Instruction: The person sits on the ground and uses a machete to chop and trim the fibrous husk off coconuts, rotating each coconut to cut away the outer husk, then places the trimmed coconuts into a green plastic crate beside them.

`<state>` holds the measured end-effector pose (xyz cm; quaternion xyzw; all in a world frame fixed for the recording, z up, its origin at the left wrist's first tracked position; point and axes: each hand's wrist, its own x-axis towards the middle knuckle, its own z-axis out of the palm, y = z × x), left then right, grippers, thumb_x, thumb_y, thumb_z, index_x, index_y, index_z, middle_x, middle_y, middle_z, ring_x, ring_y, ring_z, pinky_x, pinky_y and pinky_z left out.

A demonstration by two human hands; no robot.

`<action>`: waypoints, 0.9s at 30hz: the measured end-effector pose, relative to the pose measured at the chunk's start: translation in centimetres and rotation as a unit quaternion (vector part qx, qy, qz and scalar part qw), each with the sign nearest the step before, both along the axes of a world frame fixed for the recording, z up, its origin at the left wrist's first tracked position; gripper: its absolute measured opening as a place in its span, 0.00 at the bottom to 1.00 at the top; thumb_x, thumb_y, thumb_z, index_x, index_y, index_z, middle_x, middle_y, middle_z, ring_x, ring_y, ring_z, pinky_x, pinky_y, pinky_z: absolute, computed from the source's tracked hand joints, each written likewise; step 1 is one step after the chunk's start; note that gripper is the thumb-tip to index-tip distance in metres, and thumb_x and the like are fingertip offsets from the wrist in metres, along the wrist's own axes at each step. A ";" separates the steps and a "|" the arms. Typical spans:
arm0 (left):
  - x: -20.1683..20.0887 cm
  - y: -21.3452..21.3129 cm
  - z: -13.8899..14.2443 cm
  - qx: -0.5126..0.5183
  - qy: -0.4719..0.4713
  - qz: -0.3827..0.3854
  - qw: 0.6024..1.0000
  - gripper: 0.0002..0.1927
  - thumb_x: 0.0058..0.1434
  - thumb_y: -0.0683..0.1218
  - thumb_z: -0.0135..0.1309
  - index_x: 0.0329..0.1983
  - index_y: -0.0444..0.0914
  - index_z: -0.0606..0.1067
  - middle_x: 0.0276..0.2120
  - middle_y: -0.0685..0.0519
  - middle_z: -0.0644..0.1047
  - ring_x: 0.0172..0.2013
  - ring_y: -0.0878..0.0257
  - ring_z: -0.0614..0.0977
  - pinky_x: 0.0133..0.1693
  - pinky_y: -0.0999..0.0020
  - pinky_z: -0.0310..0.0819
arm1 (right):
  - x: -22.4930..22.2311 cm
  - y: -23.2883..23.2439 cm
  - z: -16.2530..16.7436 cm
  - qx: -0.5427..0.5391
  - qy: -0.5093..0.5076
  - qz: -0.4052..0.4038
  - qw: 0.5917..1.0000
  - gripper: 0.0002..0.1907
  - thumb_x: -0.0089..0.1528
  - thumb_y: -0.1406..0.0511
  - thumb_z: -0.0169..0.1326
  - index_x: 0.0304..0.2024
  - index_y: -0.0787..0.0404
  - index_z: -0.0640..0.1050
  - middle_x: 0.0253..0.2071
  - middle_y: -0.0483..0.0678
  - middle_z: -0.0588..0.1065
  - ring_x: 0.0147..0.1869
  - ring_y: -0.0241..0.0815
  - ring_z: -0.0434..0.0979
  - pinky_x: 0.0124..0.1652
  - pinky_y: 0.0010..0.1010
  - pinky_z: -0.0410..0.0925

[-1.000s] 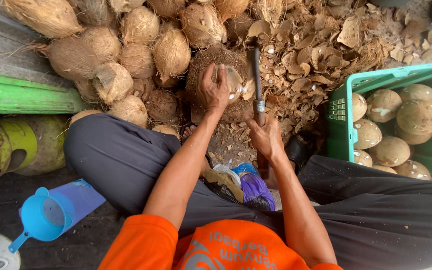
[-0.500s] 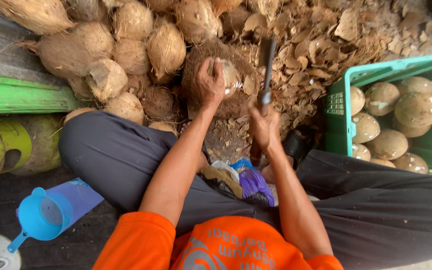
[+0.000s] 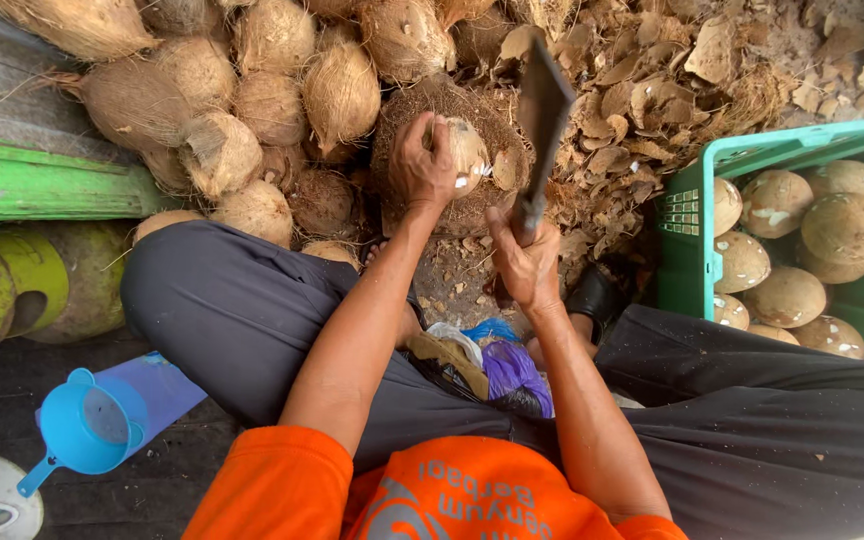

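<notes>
Already the coconut (image 3: 467, 155), at upper centre of the frame, shows pale shell; the left hand (image 3: 422, 165) grips it on the chopping block (image 3: 452, 205). Peeled coconuts (image 3: 802, 245) fill the green crate (image 3: 687, 215); many husked ones (image 3: 222, 95) wait. The right hand (image 3: 524, 262) grasps the cleaver (image 3: 542, 120), now raised higher than before.

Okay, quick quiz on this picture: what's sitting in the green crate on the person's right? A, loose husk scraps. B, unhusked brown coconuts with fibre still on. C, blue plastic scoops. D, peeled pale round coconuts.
D: the green crate holds smooth, pale, rounded peeled coconuts, while the fibrous ones lie in the pile ahead of the person and the blue scoop lies on the floor at the left.
</notes>
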<state>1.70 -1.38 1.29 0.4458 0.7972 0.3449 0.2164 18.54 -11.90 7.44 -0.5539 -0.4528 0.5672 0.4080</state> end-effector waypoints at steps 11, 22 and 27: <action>0.2 -0.4 -0.8 0.028 0.061 -0.014 0.998 0.23 0.69 0.62 0.44 0.55 0.47 0.78 0.48 0.52 0.80 0.48 0.57 0.80 0.48 0.58 0.75 | 0.2 0.4 -1.5 0.014 -0.183 0.038 0.982 0.23 0.68 0.53 0.57 0.23 0.59 0.71 0.17 0.41 0.66 0.19 0.34 0.61 0.22 0.32 0.57; -1.1 -0.3 -0.3 0.040 -0.076 -0.038 0.996 0.32 0.65 0.70 0.47 0.56 0.42 0.77 0.51 0.46 0.81 0.49 0.53 0.84 0.50 0.53 0.79 | 1.6 1.2 -2.3 -0.055 -0.150 0.038 0.986 0.16 0.68 0.56 0.55 0.39 0.62 0.71 0.25 0.44 0.69 0.23 0.35 0.68 0.23 0.31 0.66; -1.7 -0.6 -0.3 0.077 -0.131 -0.116 0.981 0.33 0.67 0.71 0.46 0.58 0.43 0.77 0.52 0.44 0.81 0.51 0.50 0.84 0.51 0.53 0.79 | 2.5 1.1 0.3 -0.123 -0.104 0.013 0.987 0.15 0.65 0.55 0.55 0.41 0.60 0.72 0.24 0.43 0.69 0.21 0.35 0.68 0.21 0.31 0.65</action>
